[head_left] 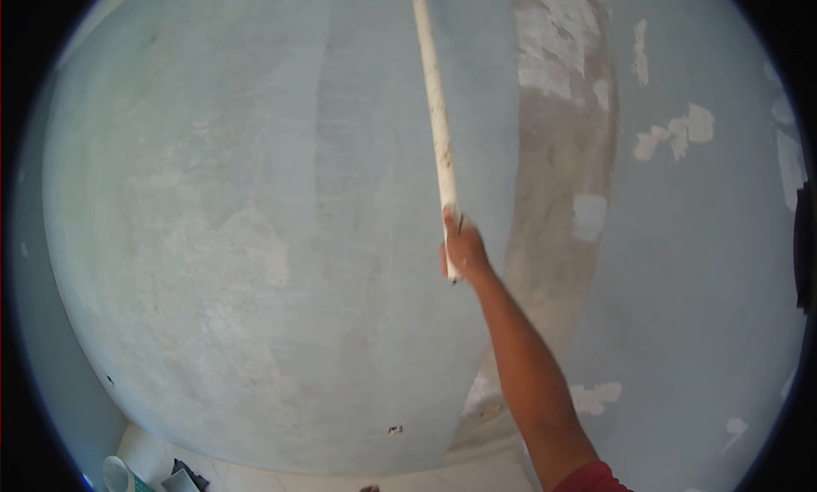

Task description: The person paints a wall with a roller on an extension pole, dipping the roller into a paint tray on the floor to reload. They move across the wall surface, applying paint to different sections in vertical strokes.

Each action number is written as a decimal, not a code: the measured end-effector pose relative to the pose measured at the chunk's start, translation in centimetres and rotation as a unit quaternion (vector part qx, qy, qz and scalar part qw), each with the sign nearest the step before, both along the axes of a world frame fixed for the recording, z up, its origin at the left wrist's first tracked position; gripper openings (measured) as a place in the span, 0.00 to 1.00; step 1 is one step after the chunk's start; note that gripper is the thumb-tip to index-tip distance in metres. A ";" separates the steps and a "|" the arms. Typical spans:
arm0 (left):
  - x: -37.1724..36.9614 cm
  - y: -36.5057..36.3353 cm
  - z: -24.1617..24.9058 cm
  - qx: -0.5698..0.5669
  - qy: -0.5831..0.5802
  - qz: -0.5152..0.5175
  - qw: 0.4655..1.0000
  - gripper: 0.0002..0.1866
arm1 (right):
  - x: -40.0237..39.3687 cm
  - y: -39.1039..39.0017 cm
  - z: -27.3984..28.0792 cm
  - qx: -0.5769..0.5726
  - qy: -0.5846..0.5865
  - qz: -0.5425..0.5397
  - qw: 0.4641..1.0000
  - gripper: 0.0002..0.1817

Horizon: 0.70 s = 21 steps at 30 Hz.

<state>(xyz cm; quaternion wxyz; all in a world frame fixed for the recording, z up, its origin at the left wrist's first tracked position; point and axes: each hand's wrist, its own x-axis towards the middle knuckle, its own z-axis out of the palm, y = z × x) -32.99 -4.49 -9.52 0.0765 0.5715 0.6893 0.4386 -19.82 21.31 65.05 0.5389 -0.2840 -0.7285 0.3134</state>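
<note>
Right hand (465,252) is closed around the lower end of a white pole (436,109), arm stretched toward the pale blue wall (213,237). From the fist the pole rises up the wall past the top edge of view.

Right arm extended up and forward, elbow nearly straight; right hand (464,249) fist closed, back of hand facing camera; left hand out of view

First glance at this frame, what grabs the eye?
A long white pole runs up the middle to the top edge, gripped at its lower end by the right hand on an outstretched arm. Behind it spreads a pale blue wall, with a bare grey-brown strip and white patches at right.
</note>
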 end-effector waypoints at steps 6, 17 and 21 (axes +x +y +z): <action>5.0 3.9 27.4 -0.016 -0.378 -0.012 0.926 0.27 | 6.5 -4.0 -26.2 -0.031 -0.110 -0.121 0.986 0.26; 15.9 11.5 36.3 0.051 -0.464 -0.145 0.872 0.28 | 23.6 -31.3 -60.3 -0.362 -0.253 -0.005 0.897 0.31; 21.3 8.1 25.9 -0.084 -0.448 -0.037 0.889 0.19 | 30.0 -41.0 -67.6 -0.361 -0.318 -0.033 0.876 0.31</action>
